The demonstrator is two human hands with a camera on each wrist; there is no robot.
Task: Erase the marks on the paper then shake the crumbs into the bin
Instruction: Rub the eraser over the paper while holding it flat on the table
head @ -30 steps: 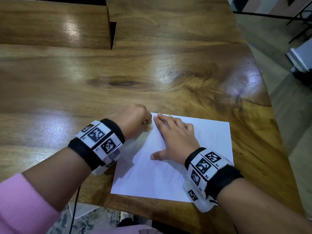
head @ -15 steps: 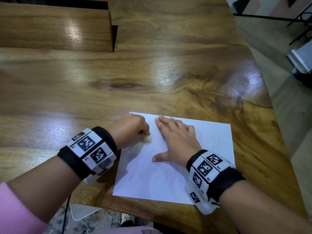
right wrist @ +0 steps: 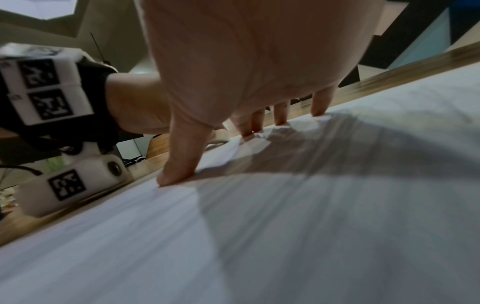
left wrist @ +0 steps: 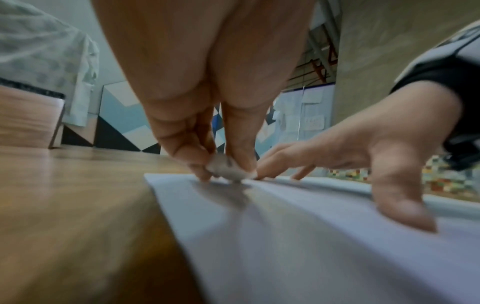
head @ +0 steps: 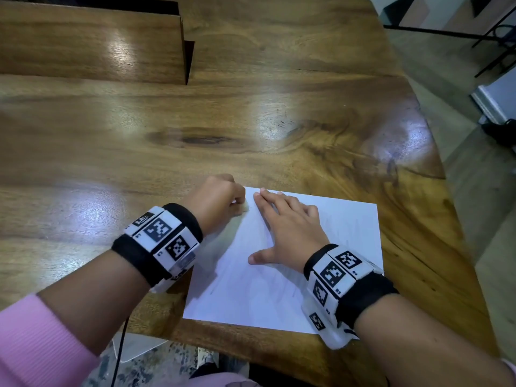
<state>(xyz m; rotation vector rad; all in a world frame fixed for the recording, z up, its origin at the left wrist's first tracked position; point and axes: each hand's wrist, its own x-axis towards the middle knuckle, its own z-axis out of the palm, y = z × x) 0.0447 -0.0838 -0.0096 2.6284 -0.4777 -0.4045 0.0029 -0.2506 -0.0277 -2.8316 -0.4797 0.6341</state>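
Note:
A white sheet of paper with faint pencil marks lies near the front edge of the wooden table. My left hand pinches a small whitish eraser and holds it against the paper's far left corner. The left wrist view shows the eraser between fingertips and thumb, touching the sheet. My right hand lies flat on the paper with straight spread fingers, just right of the eraser. In the right wrist view its fingertips press on the paper.
A raised wooden block stands on the table at the back left. The table's right edge drops to the floor, where a white object sits. No bin shows in any view.
My left hand with the eraser slid toward me on the paper's left part, then back out to its far left corner. The right hand stayed flat on the sheet.

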